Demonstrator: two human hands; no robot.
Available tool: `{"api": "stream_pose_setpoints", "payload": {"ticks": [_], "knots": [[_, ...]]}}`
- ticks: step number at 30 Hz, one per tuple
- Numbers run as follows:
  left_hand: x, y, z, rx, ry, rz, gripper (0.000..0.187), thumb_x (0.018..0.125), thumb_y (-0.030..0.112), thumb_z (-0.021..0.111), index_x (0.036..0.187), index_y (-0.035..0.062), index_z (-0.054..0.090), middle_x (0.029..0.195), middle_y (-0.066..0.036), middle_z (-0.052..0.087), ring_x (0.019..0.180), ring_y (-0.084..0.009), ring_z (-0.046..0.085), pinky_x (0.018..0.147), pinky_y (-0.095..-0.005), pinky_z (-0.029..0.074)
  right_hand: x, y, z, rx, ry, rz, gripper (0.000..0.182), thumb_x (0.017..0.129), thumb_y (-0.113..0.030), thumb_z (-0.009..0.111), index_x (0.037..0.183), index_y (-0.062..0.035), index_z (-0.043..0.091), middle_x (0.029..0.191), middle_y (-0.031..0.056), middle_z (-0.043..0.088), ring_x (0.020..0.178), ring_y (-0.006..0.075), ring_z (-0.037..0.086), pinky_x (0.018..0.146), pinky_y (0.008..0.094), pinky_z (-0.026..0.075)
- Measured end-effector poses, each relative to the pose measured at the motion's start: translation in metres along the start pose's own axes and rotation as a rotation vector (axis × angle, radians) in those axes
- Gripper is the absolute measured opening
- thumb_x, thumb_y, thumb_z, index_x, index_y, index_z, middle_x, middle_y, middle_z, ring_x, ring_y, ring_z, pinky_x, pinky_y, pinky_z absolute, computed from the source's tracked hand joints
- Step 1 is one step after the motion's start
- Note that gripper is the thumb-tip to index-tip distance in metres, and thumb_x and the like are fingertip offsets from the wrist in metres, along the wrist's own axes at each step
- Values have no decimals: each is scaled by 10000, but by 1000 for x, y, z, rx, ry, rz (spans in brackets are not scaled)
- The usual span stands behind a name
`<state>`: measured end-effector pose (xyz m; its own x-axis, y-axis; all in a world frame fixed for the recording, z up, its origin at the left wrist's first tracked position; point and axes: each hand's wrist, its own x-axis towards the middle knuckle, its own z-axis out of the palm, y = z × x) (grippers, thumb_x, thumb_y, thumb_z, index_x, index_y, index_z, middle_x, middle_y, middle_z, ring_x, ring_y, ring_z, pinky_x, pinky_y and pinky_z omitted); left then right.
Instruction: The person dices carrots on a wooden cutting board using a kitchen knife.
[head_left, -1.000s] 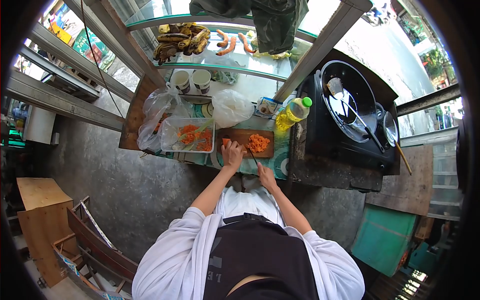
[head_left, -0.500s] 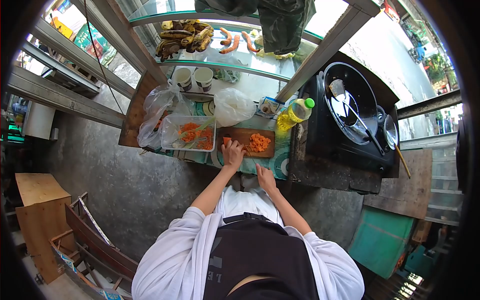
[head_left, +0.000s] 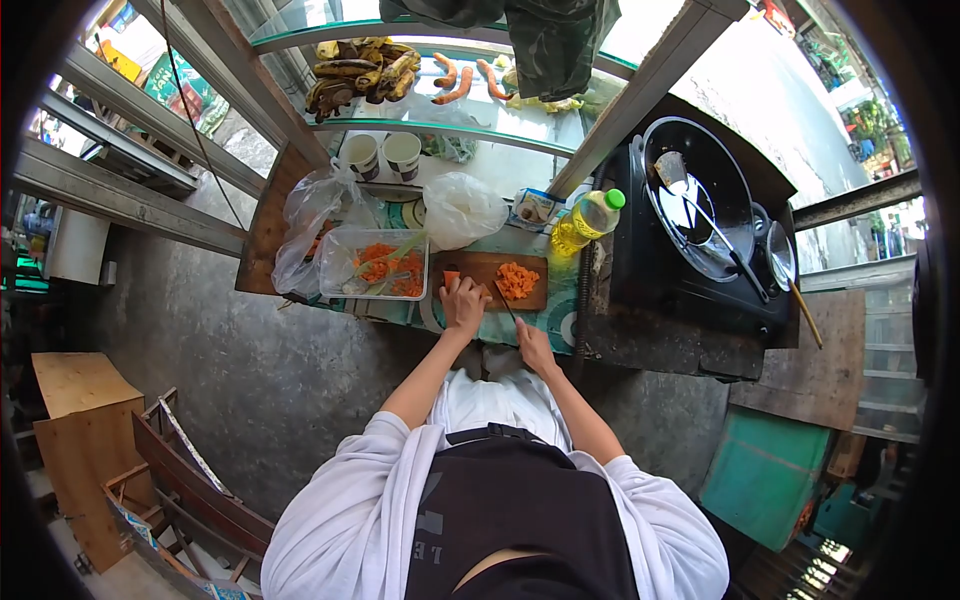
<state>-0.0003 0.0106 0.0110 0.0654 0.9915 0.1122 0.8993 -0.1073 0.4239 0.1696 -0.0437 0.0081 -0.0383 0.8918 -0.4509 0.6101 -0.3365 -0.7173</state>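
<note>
In the head view, the left hand (head_left: 464, 303) has its fingers bent and pressed over a carrot piece (head_left: 452, 280) on the left part of the cutting board (head_left: 481, 266). The fingers of the right hand (head_left: 535, 343) are closed around the handle of a knife (head_left: 507, 304), whose blade slants over the board's near edge just beside the left fingertips. Good cutting here seems to call for fingertips tucked back, a firm downward hold and short, even strokes.

The chopped pieces (head_left: 517, 281) lie heaped on the board's right half, near the blade, so they could get in its way. Left of the board, close to the left hand, sits a plastic container (head_left: 335, 262); beyond it, a white bag (head_left: 464, 212) rests on the surface (head_left: 505, 246). An oil bottle (head_left: 587, 222) stands far right of the board, with a wok (head_left: 712, 150) further right.
</note>
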Motion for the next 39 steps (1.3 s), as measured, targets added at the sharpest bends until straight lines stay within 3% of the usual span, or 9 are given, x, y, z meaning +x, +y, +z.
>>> {"api": "stream_pose_setpoints", "payload": {"ticks": [6, 8, 21, 24, 26, 29, 33, 35, 39], "knots": [[-1, 0, 0, -15, 6, -31, 231, 673, 232, 726, 865, 108, 694, 858, -5, 555, 922, -195, 467, 773, -401, 323, -6, -9, -3, -87, 41, -37, 572, 932, -429, 319, 736, 70, 516, 688, 274, 534, 716, 456, 509, 665, 461, 390], [-1, 0, 0, -24, 9, -39, 225, 674, 230, 726, 863, 113, 694, 856, 1, 554, 921, -195, 466, 775, -398, 319, -7, -16, -5, -161, -11, -17, 546, 931, -419, 308, 810, 29, 598, 821, 274, 580, 856, 457, 525, 755, 492, 398], [-1, 1, 0, -24, 50, -33, 213, 680, 260, 715, 826, 107, 694, 834, 6, 549, 904, -191, 466, 758, -396, 306, -1, -19, -1, -284, 40, -47, 572, 937, -425, 296, 807, 43, 597, 813, 285, 575, 830, 458, 528, 721, 513, 411], [-3, 2, 1, -9, 49, -31, 221, 685, 264, 711, 839, 107, 693, 836, 4, 550, 905, -191, 465, 755, -396, 305, 4, -8, 1, -225, 98, -129, 591, 935, -443, 299, 747, 45, 574, 717, 261, 585, 716, 441, 548, 661, 478, 422], [-4, 0, 2, -7, 54, -34, 224, 688, 265, 709, 848, 109, 692, 839, 3, 550, 909, -191, 464, 753, -396, 304, 7, 4, 3, -14, 19, -45, 604, 929, -465, 309, 686, 46, 519, 610, 203, 543, 577, 373, 499, 597, 431, 405], [-5, 1, 2, -9, 51, -40, 226, 693, 263, 706, 863, 114, 691, 845, 2, 550, 918, -191, 461, 751, -396, 303, 8, 15, 6, 21, 49, -12, 604, 924, -479, 320, 658, 43, 467, 565, 153, 481, 534, 306, 432, 566, 397, 375], [-5, 2, 0, -11, 54, -50, 213, 700, 253, 703, 866, 120, 692, 851, 6, 550, 930, -193, 455, 751, -397, 299, 0, 0, -1, -58, 26, -24, 597, 924, -467, 327, 676, 51, 486, 597, 186, 510, 569, 347, 460, 589, 419, 380], [-5, 2, -2, -19, 46, -62, 210, 700, 250, 703, 865, 119, 692, 855, 8, 552, 934, -193, 453, 753, -398, 299, 1, 1, -1, -142, 16, -35, 599, 923, -467, 322, 714, 55, 527, 660, 230, 552, 653, 403, 514, 631, 437, 399], [-4, 2, -1, -24, 45, -70, 206, 700, 246, 702, 860, 116, 693, 863, 11, 556, 945, -193, 451, 753, -398, 298, -4, -12, -8, -212, 7, -1, 607, 920, -480, 313, 774, 46, 577, 746, 259, 583, 772, 440, 543, 684, 462, 417]]}}
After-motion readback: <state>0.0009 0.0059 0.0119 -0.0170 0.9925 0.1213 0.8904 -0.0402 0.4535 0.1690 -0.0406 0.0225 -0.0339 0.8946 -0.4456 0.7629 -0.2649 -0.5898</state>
